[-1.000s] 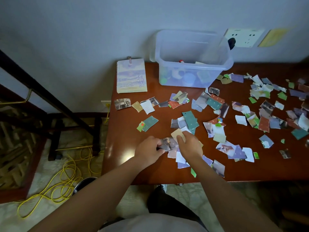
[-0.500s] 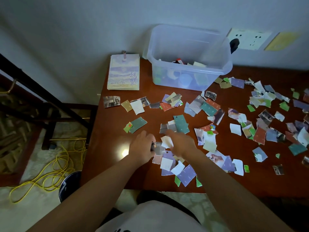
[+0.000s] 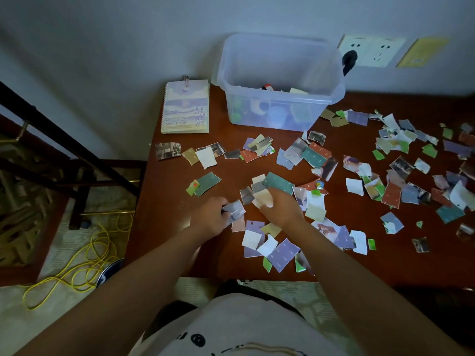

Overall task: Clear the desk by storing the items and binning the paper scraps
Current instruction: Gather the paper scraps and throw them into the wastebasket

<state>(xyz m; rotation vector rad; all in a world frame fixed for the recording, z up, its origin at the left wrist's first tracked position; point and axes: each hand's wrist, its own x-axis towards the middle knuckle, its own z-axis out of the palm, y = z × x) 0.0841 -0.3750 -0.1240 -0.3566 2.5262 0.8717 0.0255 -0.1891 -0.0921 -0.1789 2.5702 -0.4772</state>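
Observation:
Torn paper scraps (image 3: pixel 316 160) in many colours lie scattered over the brown desk (image 3: pixel 169 227), thickest at the middle and right. My left hand (image 3: pixel 210 217) grips a small bundle of greyish scraps (image 3: pixel 235 210) near the desk's front. Just to its right, my right hand (image 3: pixel 279 206) pinches a cream scrap (image 3: pixel 262 197) over a pile of scraps. A clear plastic box (image 3: pixel 280 80) with several items inside stands at the back against the wall. A spiral notebook (image 3: pixel 185 107) lies to the left of the box.
A dark round bin (image 3: pixel 109 272) shows on the floor below the desk's left front corner, beside a coiled yellow cable (image 3: pixel 84 255). Dark wooden furniture (image 3: pixel 59 150) stands to the left. A wall socket (image 3: pixel 370 50) with a black plug sits behind the box.
Both hands stayed together at the front middle of the desk. My right hand shifted a little farther back and picked up a cream scrap, while my left hand kept hold of its bundle.

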